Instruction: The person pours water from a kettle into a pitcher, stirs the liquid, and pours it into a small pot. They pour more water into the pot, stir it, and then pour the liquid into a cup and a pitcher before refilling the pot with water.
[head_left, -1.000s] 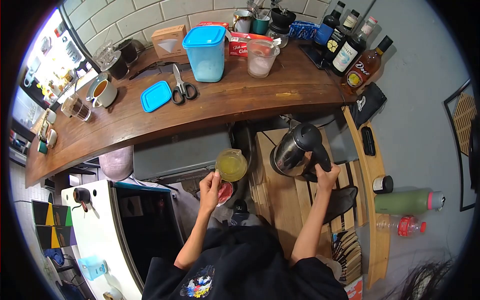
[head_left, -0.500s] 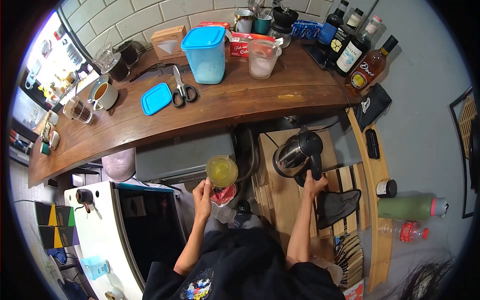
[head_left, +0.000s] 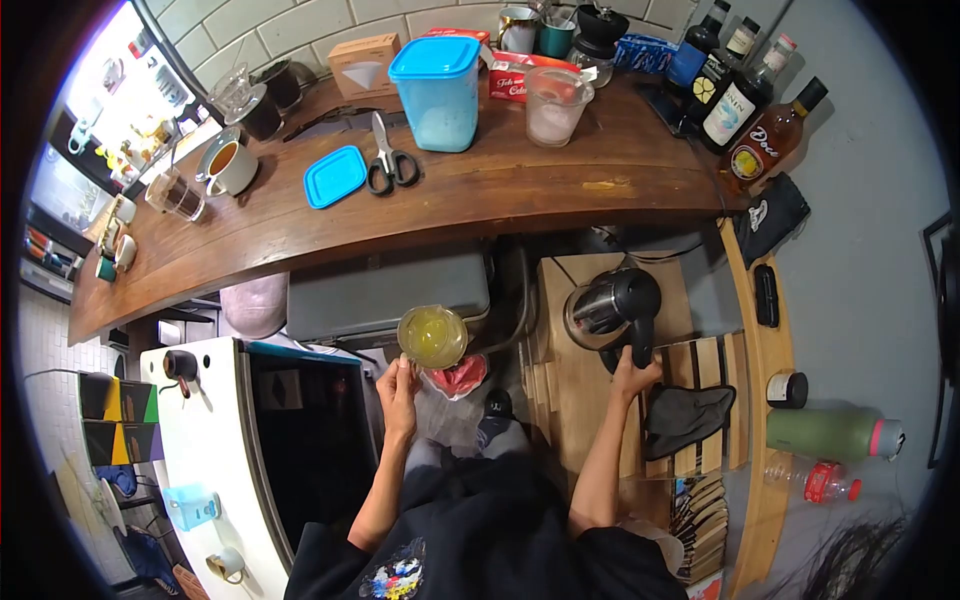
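Note:
My left hand (head_left: 398,392) is closed at the near side of a clear glass cup (head_left: 432,337) with yellow-green liquid in it. The cup is in the air in front of the grey box, below the counter's level. My right hand (head_left: 634,376) wraps round the black handle of an electric kettle (head_left: 597,308), which has a dark shiny body and black lid. The kettle is over a light wooden surface (head_left: 590,400); whether its base touches it is hard to tell. A dark cloth (head_left: 688,420) lies near my right hand.
The wooden counter (head_left: 480,195) holds scissors (head_left: 385,160), a blue lid (head_left: 336,177), a blue-lidded tub (head_left: 437,95), a plastic cup (head_left: 556,108) and several bottles (head_left: 735,115). A white fridge (head_left: 210,400) stands left. A red bag (head_left: 462,378) lies on the floor.
The view has shifted, so the counter appears farther right and slightly higher. My left hand has moved the glass cup a little leftward against the background. My right hand stays on the kettle handle.

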